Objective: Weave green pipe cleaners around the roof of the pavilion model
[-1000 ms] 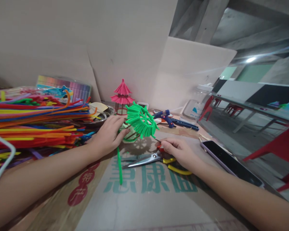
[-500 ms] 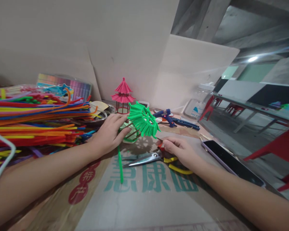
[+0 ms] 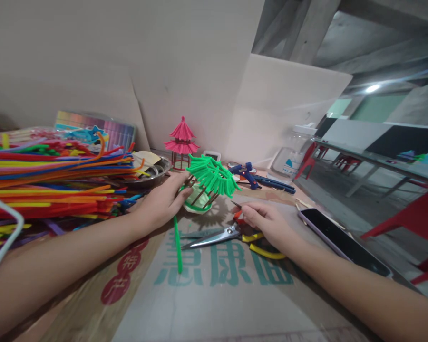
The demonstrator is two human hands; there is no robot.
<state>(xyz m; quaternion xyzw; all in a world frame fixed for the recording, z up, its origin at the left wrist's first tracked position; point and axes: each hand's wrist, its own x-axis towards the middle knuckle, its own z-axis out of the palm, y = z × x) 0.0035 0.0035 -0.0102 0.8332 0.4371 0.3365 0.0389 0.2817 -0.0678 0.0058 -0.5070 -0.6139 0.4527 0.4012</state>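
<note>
My left hand (image 3: 166, 202) grips a small pavilion model with a green pipe-cleaner roof (image 3: 214, 175), brown posts and a pale base (image 3: 197, 203) edged in green. The model leans to the right, its roof ring facing me. My right hand (image 3: 262, 221) pinches a thin, dark, pointed tool (image 3: 236, 204), its tip just below the roof's right edge and apart from it; the rest is hidden by the fingers. Beneath this hand lie scissors (image 3: 214, 237) with yellow and red handles, blades pointing left. A loose green pipe cleaner (image 3: 178, 247) lies near the blade tips.
Bundles of coloured pipe cleaners (image 3: 57, 164) fill the left side, before a marker set (image 3: 96, 130) and a metal bowl (image 3: 157, 173). Behind stands a pink-roofed pavilion (image 3: 181, 142). A blue glue gun (image 3: 246, 173), clear bottle (image 3: 294, 152) and phone (image 3: 342, 240) are on the right.
The green pavilion has tipped back more upright, showing more of its posts and base. The dark tool's tip, formerly at the roof edge, is now apart from it.
</note>
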